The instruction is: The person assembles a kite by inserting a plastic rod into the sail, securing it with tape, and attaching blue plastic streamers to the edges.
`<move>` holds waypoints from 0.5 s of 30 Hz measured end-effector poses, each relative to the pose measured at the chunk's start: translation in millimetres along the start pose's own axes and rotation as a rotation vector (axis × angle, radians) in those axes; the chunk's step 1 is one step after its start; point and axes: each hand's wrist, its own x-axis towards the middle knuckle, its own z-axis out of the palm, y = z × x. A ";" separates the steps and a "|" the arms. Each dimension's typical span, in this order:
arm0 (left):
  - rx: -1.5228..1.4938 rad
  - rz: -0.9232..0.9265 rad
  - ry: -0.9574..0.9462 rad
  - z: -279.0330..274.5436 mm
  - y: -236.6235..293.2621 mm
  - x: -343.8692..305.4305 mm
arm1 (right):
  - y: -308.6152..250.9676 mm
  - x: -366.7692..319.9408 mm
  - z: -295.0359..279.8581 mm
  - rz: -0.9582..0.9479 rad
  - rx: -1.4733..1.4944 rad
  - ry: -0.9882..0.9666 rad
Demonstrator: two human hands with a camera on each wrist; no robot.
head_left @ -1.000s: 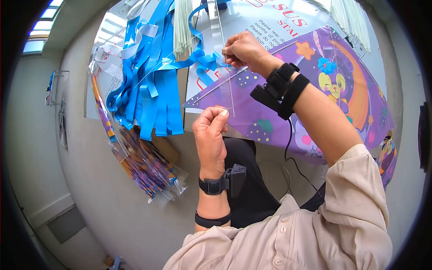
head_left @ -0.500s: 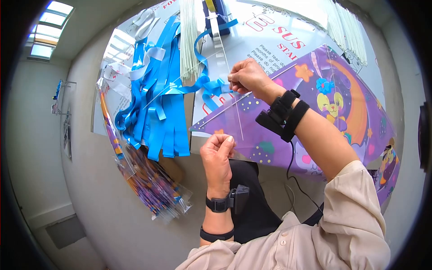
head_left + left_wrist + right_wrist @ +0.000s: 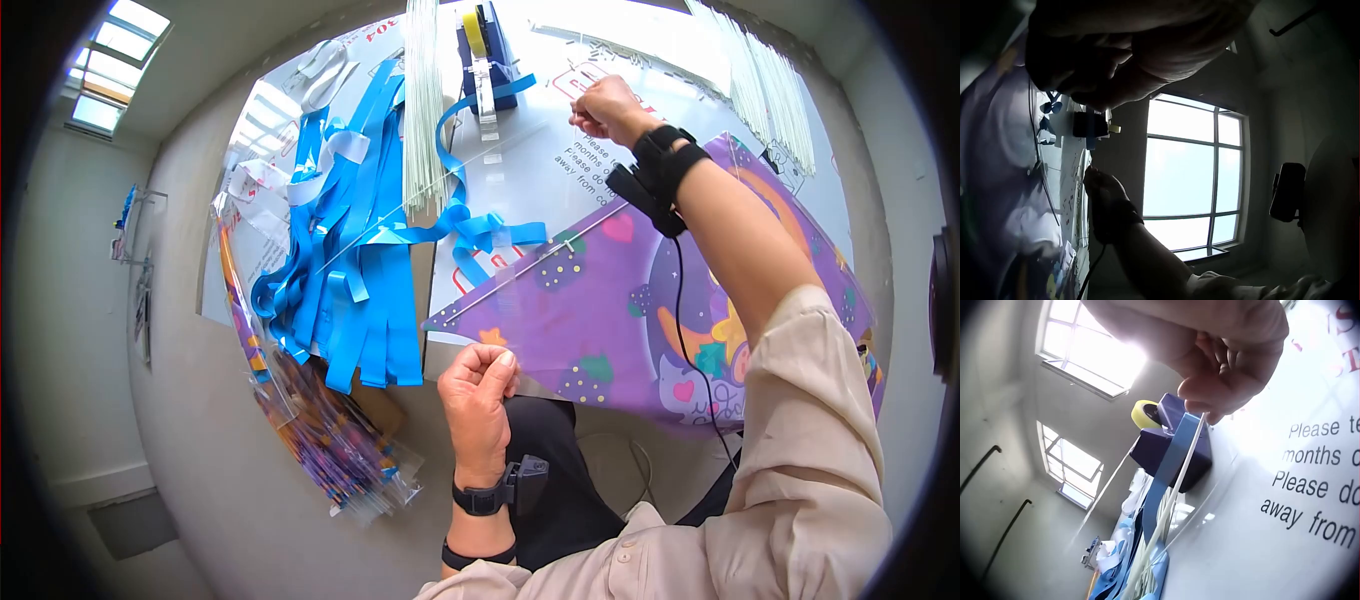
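Observation:
A purple kite [image 3: 560, 340] with cartoon prints lies on the table, a white rod [image 3: 510, 278] along its far left edge. My left hand [image 3: 480, 400] sits at the kite's near left edge, thumb pressed to the curled forefinger, pinching the sheet. Over the printed white board, my right hand [image 3: 610, 108] is raised beyond the kite. In the right wrist view its fingertips pinch the end of a thin white stick [image 3: 1169, 500], which slants down past blue ribbon [image 3: 1169, 462]. The left wrist view shows the left hand [image 3: 1097, 56] dark, close over the kite.
Blue ribbons [image 3: 375, 310] hang over the table's front left. A tape dispenser [image 3: 487, 60] with yellow-rimmed tape stands at the back, beside a bundle of white sticks [image 3: 425, 110]. More sticks [image 3: 760, 100] lie back right. Packaged kites [image 3: 320, 440] hang at left.
My right hand has moved from above the kite's edge, away and to the right over the white board. The left hand stays at the kite's edge. The head view has shifted.

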 end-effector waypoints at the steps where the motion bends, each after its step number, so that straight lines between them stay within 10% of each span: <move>1: -0.001 -0.002 -0.002 -1.0 1.2 -0.6 | -2.8 6.3 1.8 0.001 -0.001 0.002; 7: -0.004 -0.005 -0.001 -1.2 4.1 0.7 | -19.8 40.7 34.0 -0.280 -0.471 0.239; 9: 0.004 -0.016 0.003 -1.7 2.6 1.4 | -37.1 13.4 50.5 -0.059 0.154 0.022; 15: 0.018 -0.023 0.027 1.5 8.7 -1.1 | -49.7 14.4 96.2 0.088 0.432 0.140</move>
